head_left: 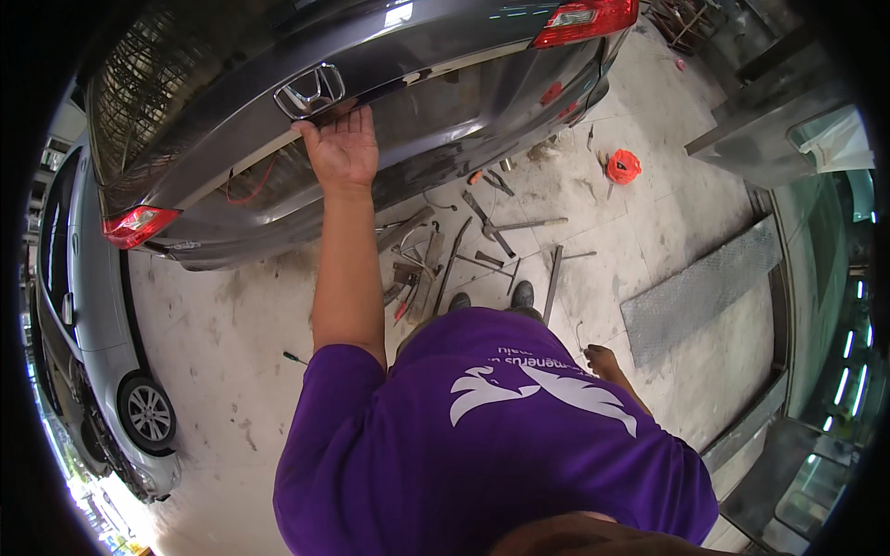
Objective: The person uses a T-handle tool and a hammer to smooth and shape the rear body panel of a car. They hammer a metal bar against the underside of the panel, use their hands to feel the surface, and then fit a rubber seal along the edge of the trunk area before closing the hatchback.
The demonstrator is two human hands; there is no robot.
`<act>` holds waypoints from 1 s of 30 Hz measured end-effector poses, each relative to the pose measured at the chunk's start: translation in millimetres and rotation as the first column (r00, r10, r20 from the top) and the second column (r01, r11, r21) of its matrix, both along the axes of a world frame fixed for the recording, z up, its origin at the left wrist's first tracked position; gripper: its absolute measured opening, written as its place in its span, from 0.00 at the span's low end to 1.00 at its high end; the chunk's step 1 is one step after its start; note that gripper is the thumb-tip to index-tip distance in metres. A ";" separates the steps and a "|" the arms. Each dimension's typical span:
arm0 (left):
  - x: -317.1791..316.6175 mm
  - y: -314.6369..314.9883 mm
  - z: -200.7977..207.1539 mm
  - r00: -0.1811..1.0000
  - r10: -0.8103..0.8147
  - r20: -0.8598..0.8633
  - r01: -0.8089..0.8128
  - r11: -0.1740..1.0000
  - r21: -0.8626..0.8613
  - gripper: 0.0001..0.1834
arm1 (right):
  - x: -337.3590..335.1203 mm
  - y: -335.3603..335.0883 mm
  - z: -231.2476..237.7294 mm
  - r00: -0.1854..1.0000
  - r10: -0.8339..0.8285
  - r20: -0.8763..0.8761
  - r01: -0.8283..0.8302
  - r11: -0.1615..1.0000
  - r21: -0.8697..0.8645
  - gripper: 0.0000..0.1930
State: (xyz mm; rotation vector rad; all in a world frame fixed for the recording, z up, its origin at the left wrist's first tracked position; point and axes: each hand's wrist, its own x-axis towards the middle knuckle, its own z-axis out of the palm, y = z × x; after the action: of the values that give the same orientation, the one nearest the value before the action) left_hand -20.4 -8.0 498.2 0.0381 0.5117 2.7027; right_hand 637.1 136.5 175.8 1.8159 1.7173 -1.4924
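Trunk lid (227,128) — likely heavy, stiff, slick; best held along lower edge. Left hand (347,153) — fingers extended there, unclenched. Right hand (603,359): finger state unclear.

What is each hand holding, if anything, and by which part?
Left hand: at the trunk lid, below its emblem, grip unclear; right hand: cannot be told.
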 end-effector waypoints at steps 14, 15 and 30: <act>3.6 -0.7 21.7 0.993 0.107 0.059 -0.111 0.992 0.068 0.33 | 2.9 -20.3 9.1 0.824 0.541 0.171 -0.556 0.829 0.061 0.20; 8.1 2.9 29.9 0.992 0.108 0.065 -0.111 0.992 0.055 0.33 | 30.8 -18.9 -15.3 0.647 0.742 0.177 -0.760 0.608 0.230 0.19; 48.7 -46.3 94.0 0.275 -0.186 -0.943 -0.961 -0.016 -0.277 0.20 | -98.2 50.1 -15.9 0.979 0.205 0.005 -0.205 0.978 0.048 0.25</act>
State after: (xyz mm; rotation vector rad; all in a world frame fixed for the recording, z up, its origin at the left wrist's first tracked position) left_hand 28.3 -54.3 592.2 1.1240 3.1583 1.8513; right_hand 538.9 186.7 159.9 1.6037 1.8901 -1.3786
